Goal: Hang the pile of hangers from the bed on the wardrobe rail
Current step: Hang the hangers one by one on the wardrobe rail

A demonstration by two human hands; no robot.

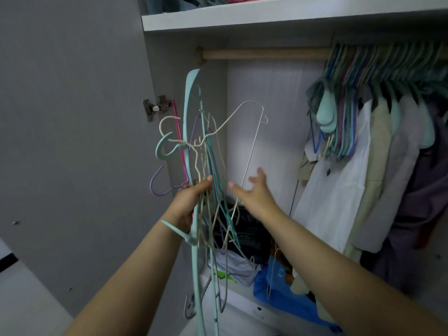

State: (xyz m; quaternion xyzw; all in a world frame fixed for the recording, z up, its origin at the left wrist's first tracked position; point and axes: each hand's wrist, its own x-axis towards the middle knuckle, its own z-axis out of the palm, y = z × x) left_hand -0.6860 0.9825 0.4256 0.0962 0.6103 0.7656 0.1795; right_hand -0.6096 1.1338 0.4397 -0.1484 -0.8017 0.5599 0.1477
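My left hand (190,202) grips a tangled bundle of hangers (194,146) held upright in front of the open wardrobe: teal plastic ones, thin white, pink and purple wire ones. Their hooks point left. One white wire hanger (252,132) sticks out to the right of the bundle. My right hand (254,192) is spread beside that hanger's long wire, fingers apart, holding nothing. Above runs the wooden wardrobe rail (261,54), bare on its left half.
Many hangers (363,76) and hanging clothes (344,185) crowd the rail's right part. Folded clothes and a blue bag (278,284) lie on the wardrobe floor. The open grey door (72,141) with its hinge (156,108) stands at left. A white shelf (266,15) sits overhead.
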